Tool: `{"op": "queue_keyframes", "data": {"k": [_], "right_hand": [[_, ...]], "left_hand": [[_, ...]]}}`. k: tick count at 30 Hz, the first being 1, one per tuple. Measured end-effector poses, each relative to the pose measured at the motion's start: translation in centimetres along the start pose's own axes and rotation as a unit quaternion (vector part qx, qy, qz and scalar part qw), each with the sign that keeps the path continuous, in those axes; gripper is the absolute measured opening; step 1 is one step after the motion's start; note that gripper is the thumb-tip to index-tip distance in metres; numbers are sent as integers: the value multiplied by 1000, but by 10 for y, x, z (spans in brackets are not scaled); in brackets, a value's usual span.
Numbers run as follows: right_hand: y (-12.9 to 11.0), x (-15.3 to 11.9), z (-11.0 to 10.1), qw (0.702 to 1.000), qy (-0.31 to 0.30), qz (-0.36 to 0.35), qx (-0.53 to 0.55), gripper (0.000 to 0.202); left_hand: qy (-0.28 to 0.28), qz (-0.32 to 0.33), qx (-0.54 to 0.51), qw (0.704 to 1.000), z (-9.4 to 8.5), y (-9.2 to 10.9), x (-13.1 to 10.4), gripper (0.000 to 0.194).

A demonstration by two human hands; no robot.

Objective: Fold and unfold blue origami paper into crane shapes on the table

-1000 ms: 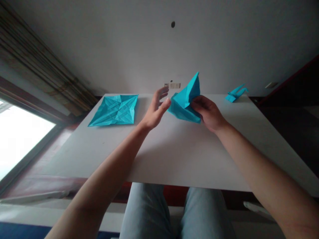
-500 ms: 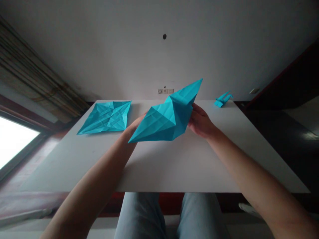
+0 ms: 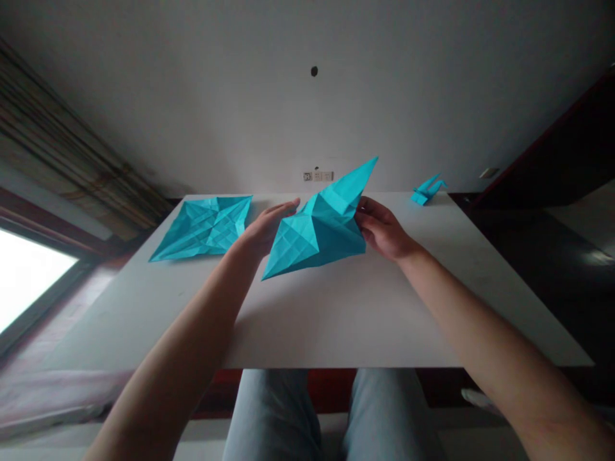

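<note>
A creased turquoise sheet of origami paper (image 3: 331, 237) is held up above the white table, partly folded, with one long point up to the right and another down to the left. My right hand (image 3: 382, 227) pinches its right edge, the fingertips partly behind the paper. Along the upper left edge lies my left hand (image 3: 269, 225), its fingers stretched out; the paper hides part of this hand, and whether it touches the sheet I cannot tell.
Another creased turquoise sheet (image 3: 202, 227) lies spread on the table (image 3: 384, 320) at the left. A small turquoise paper crane (image 3: 425, 192) stands at the far right corner. Behind the table is a wall with sockets (image 3: 318, 176).
The paper has turned and its lower left point has shifted right. My left hand, mostly hidden before, now shows with its fingers extended. My right hand still holds the right side.
</note>
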State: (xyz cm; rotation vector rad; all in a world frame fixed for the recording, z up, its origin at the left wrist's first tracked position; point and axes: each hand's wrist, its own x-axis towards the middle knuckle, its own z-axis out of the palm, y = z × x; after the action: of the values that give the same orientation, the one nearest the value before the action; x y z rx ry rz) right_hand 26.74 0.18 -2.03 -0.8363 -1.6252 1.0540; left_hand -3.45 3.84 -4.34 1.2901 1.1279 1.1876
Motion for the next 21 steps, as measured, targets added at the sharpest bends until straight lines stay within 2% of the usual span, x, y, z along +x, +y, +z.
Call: {"op": "queue_keyframes", "data": {"k": [2,4,5,9,11,13,17,21], "right_hand": [[-6,-2,3,999,-4,13,32,65],[-12,-4,5,999,14,24,37,64],[-14,-4,6,999,29,22,25,63],[-13,-4,9,995,94,-7,-40,64],[-10,-4,11,992,114,-21,-57,61],[-8,-5,13,992,120,-16,-48,58],[-12,-9,20,994,108,1,4,54],[-13,-11,22,994,101,-17,30,50]], "left_hand": [[49,11,1,999,7,-3,-2,59],[77,74,40,993,16,1,-7,54],[71,110,65,989,20,5,-11,51],[4,202,142,969,37,20,-32,52],[-34,224,171,959,45,17,-41,57],[-68,241,190,950,52,6,-46,67],[-134,236,201,941,58,-20,-46,96],[-175,219,186,942,55,-17,-47,120]]}}
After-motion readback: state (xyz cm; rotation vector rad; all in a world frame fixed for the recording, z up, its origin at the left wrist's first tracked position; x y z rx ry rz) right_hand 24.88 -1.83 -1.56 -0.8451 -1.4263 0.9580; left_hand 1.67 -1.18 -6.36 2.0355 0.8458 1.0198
